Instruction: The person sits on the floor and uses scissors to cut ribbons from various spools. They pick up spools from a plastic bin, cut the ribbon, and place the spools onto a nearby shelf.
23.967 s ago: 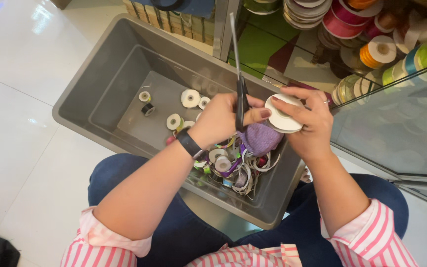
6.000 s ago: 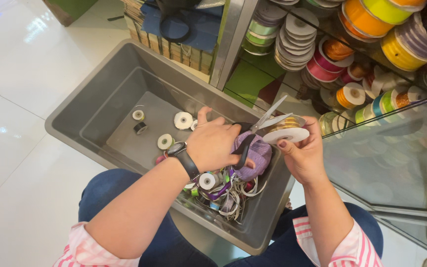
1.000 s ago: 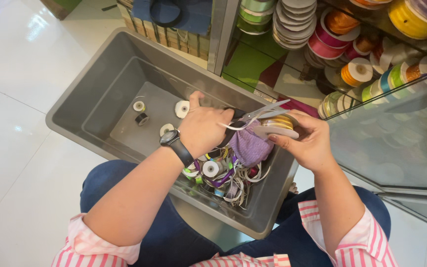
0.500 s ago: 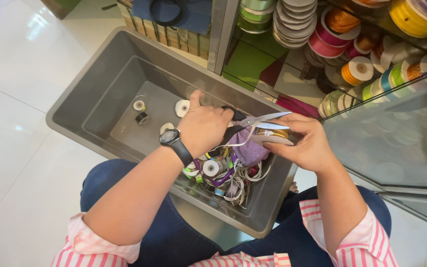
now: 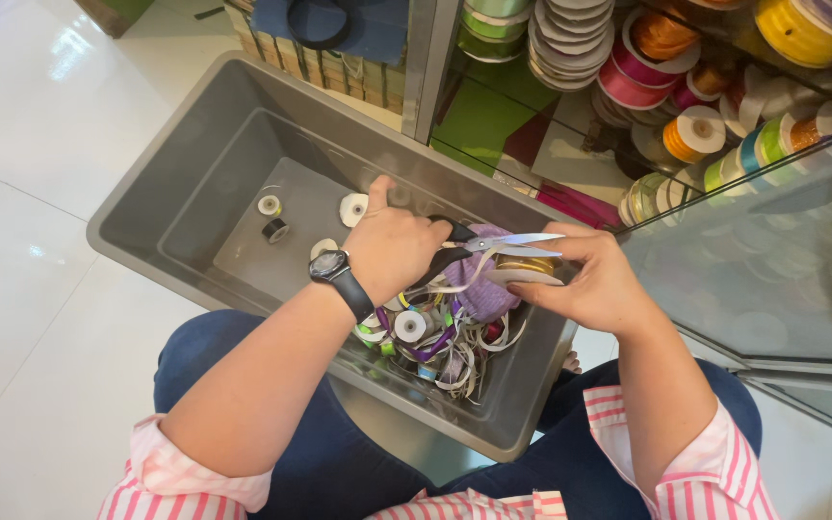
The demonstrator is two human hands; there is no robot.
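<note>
Above a grey bin [image 5: 195, 183] on white tiled floor [image 5: 21, 241], left hand [image 5: 399, 248] grips scissors [image 5: 493, 247]; right hand [image 5: 594, 284] clasps a gold ribbon spool [image 5: 524, 267].

Grey bin [image 5: 195, 173]: matt smooth plastic. Scissors [image 5: 493, 247]: bright polished metal blades, black plastic handles. Ribbon spool [image 5: 524, 266]: glossy gold ribbon. Floor [image 5: 40, 193]: glossy white tile. Sleeve cuffs [image 5: 715, 472], near: striped woven cloth. Cabinet pane [image 5: 772, 279], right: reflective glass.
</note>
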